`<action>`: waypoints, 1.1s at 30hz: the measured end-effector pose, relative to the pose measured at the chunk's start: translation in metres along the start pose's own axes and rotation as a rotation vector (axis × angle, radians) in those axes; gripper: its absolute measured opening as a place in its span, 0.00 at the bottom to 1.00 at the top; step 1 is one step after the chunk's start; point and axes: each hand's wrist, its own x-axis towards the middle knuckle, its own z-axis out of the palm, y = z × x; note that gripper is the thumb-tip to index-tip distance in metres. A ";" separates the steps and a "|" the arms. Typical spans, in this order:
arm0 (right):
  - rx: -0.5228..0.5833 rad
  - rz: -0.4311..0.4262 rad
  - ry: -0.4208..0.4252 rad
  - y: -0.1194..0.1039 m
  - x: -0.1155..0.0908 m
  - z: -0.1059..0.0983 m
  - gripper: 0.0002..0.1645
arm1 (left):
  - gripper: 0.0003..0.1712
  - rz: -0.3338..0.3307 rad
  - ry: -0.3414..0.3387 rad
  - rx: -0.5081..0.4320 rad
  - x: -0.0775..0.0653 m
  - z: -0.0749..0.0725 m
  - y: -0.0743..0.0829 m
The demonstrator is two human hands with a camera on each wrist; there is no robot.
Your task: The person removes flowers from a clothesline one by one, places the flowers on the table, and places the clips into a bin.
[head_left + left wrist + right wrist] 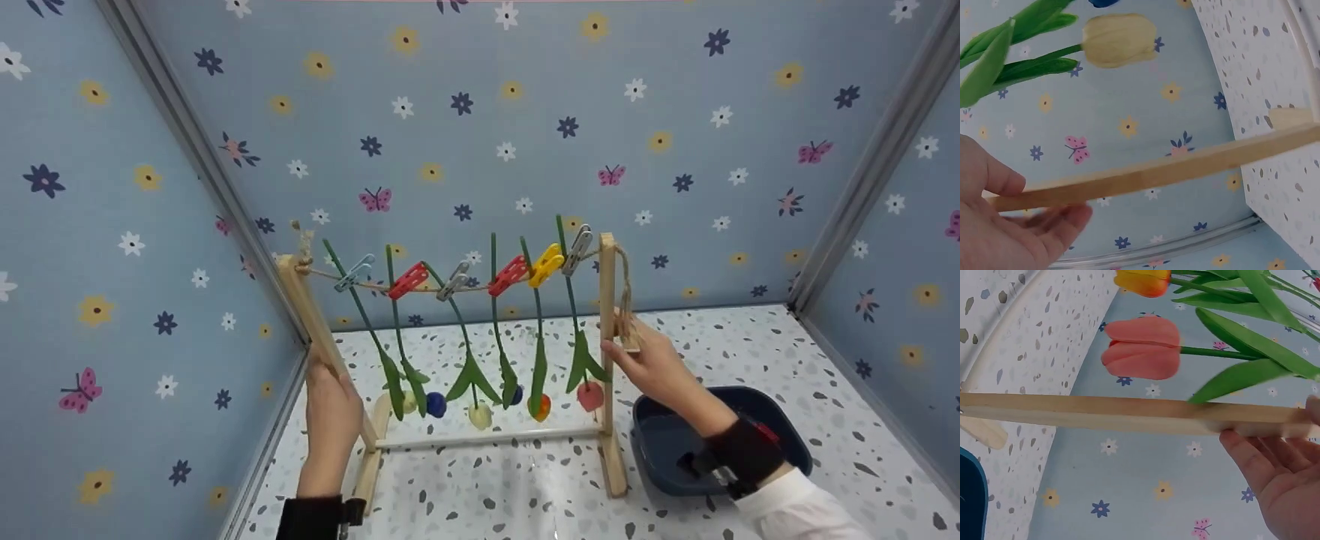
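A wooden rack stands on the speckled table, a string tied between its two posts. My left hand [334, 397] grips the left post [315, 322], thumb on one side and fingers on the other. On the opposite side my right hand [649, 360] holds the right post [607, 300], near the hanging end of the string [625, 285]. Several tulips hang heads down from the string by clothespins, among them a pink tulip [1143, 347], an orange-yellow tulip [540, 407] and a cream tulip [1119, 40]. A yellow clothespin [546, 265] and a red clothespin [409, 280] clasp two stems.
A dark blue basin [652, 450] sits at the right, beneath my right forearm, with something red inside. A white crossbar [495, 436] joins the rack's feet low down. Blue flower-patterned panels [480, 165] enclose the table at the back and both sides.
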 end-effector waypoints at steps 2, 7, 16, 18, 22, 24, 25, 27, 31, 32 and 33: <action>0.068 -0.005 -0.093 -0.014 0.008 -0.019 0.42 | 0.42 0.033 0.078 -0.059 -0.007 0.001 0.011; 0.199 -0.057 -0.273 -0.058 0.039 -0.073 0.56 | 0.47 0.281 0.205 -0.134 -0.042 0.015 0.059; 0.148 -0.057 -0.443 -0.081 0.098 -0.108 0.39 | 0.35 0.616 -0.142 -0.339 -0.093 0.064 0.150; 0.093 -0.028 -0.446 -0.088 0.108 -0.109 0.33 | 0.33 0.618 -0.221 -0.399 -0.092 0.074 0.165; -0.002 0.014 -0.393 -0.100 0.122 -0.100 0.29 | 0.34 0.583 -0.311 -0.490 -0.083 0.087 0.187; -0.024 0.018 -0.353 -0.106 0.127 -0.096 0.28 | 0.35 0.558 -0.337 -0.533 -0.077 0.092 0.196; -0.033 0.020 -0.334 -0.108 0.128 -0.094 0.27 | 0.35 0.541 -0.351 -0.561 -0.074 0.094 0.200; -0.053 0.025 -0.297 -0.110 0.130 -0.092 0.25 | 0.35 0.504 -0.370 -0.610 -0.067 0.098 0.207; -0.101 0.070 -0.271 -0.113 0.132 -0.088 0.20 | 0.30 0.450 -0.366 -0.718 -0.057 0.100 0.221; -0.114 0.086 -0.272 -0.113 0.132 -0.088 0.19 | 0.27 0.439 -0.351 -0.733 -0.056 0.098 0.225; -0.126 0.104 -0.276 -0.114 0.132 -0.087 0.19 | 0.24 0.433 -0.331 -0.740 -0.055 0.097 0.229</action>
